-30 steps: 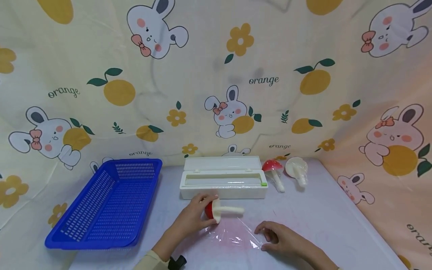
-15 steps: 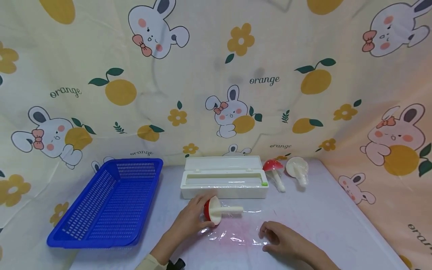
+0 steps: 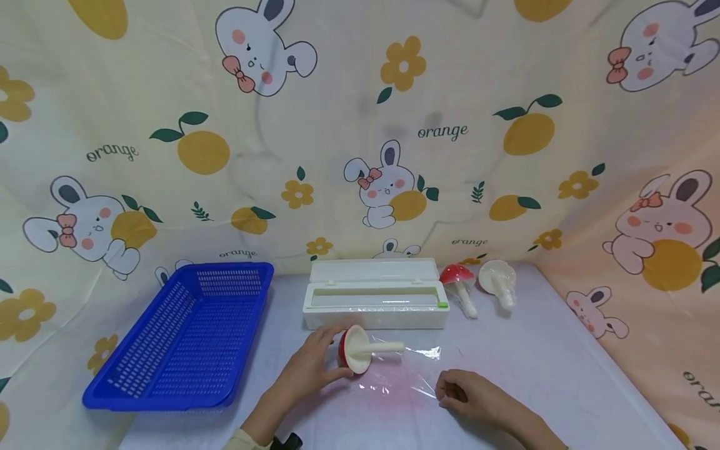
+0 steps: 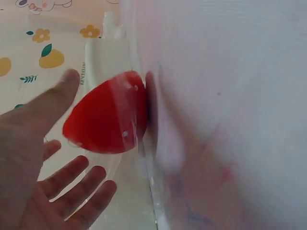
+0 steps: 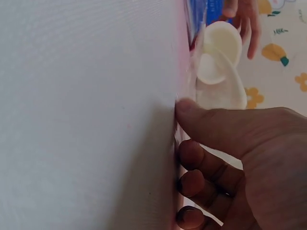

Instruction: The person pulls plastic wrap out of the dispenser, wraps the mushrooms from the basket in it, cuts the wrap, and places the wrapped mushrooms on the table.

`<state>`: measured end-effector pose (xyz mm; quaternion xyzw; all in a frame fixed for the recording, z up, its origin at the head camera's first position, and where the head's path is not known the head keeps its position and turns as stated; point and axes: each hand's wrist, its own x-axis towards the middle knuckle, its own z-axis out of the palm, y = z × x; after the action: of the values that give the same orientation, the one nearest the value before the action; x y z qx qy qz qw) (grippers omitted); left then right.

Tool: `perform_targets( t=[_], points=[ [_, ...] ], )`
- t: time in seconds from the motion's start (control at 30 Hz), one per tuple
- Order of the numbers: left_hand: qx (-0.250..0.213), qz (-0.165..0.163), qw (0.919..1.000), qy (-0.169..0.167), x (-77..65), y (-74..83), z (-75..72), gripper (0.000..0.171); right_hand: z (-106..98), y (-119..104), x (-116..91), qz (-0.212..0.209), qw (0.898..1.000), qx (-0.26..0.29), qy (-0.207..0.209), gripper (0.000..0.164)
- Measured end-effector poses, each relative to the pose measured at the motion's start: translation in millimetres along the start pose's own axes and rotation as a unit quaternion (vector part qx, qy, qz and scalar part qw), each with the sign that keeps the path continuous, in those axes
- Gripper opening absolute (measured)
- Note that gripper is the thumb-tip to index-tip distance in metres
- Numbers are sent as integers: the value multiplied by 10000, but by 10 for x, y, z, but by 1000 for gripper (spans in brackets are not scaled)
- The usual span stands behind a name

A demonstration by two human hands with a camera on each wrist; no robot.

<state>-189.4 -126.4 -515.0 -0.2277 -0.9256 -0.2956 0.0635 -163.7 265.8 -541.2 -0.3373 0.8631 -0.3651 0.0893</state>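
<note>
A toy mushroom (image 3: 358,351) with a red cap and a cream stem lies on its side on a sheet of clear cling film (image 3: 385,384), stem pointing right. My left hand (image 3: 311,364) is spread beside the cap, thumb below and fingers above. In the left wrist view those fingers stand apart from the red cap (image 4: 108,117), and a shiny band of film crosses it. My right hand (image 3: 475,397) pinches the film's right edge low on the table. Its thumb and curled fingers (image 5: 191,153) are at the tabletop in the right wrist view.
Behind the mushroom stands a white cling film dispenser (image 3: 375,317), lid up, with a green slider. Two more toy mushrooms lie back right: a red-capped one (image 3: 457,275) and a film-wrapped pale one (image 3: 497,281). A blue basket (image 3: 101,400) sits at left.
The mushroom has turned slightly, showing more of the cap's underside. My left fingers have loosened from the cap. The right hand has moved slightly right and its fingers have closed on the film.
</note>
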Motion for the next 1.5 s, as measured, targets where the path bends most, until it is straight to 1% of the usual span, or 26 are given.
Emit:
perform_targets(
  t=[0.1, 0.13, 0.2, 0.3, 0.43, 0.5, 0.63, 0.77, 0.9, 1.0, 1.07, 1.2, 1.33, 1.4, 1.5],
  points=[
    [-105, -130, 9998, -95, -55, -43, -79, 88, 8, 12, 16, -10, 10000, -5, 17, 13],
    [-133, -134, 9997, -173, -77, -72, -106, 83, 10, 14, 20, -13, 10000, -19, 21, 13],
    [-138, -90, 9991, -385, -123, -145, -152, 72, 12, 11, 29, 120, 9999, -21, -17, 14],
    [-76, 191, 9968, -769, -207, -252, -197, 57, 11, 7, 38, 333, 9994, 18, -85, 14],
    [60, 603, 9919, -1121, -305, -355, -178, 47, 3, 4, 47, 516, 9986, 81, -111, 12],
    [126, 615, 9907, -1209, -335, -380, -161, 39, 1, 4, 55, 547, 9985, 67, -60, 11],
    [200, 420, 9911, -1250, -360, -390, -152, 21, 1, -5, 63, 491, 9987, 27, 162, 9],
    [271, 249, 9930, -1121, -352, -371, -198, 17, -8, -23, 69, 463, 9981, -62, 395, 9],
    [277, 188, 9957, -869, -325, -334, -259, 16, -20, -40, 85, 332, 9965, -266, 721, 11],
    [283, 85, 9979, -571, -296, -296, -297, 16, -26, -63, 106, 90, 9936, -382, 1055, 14],
    [323, -21, 9989, -347, -260, -264, -310, 16, -39, -95, 124, -11, 9906, -456, 1287, 19],
    [429, -138, 9989, 100, -168, -199, -288, 14, -69, -155, 175, 3, 9861, -518, 1576, 22],
    [419, -258, 9980, 394, -98, -131, -247, 13, -86, -191, 246, 17, 9838, -536, 1709, 20],
    [343, -335, 9976, 491, -63, -100, -230, 13, -89, -204, 285, -15, 9829, -528, 1764, 20],
    [101, -343, 9972, 651, 2, -65, -196, 14, -93, -222, 343, -45, 9810, -529, 1864, 20]
  ],
)
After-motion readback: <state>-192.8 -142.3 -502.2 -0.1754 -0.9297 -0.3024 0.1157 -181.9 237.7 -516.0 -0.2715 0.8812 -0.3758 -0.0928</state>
